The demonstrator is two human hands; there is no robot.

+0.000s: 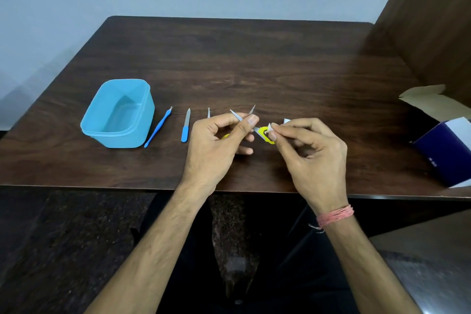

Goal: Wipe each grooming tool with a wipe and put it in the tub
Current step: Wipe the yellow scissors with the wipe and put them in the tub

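Observation:
My left hand [216, 140] holds small yellow-handled scissors [263, 132] with the blades spread, the metal tips sticking up past my thumb. My right hand [308, 148] pinches a white wipe [274, 127] against one yellow handle loop. Both hands hover just above the dark wooden table. On the table to the left lie a blue-handled cuticle pusher [158, 127], a blue-handled nail file [186, 125] and a small metal tool [208, 112] partly hidden behind my left hand. The light blue tub [119, 113] stands at the left and holds nothing.
An open dark blue box [448, 150] with a white inside sits at the table's right edge, a brown cardboard flap [423, 95] behind it. A wooden panel [433, 20] rises at the right. The table's front edge [102, 185] runs just below my wrists.

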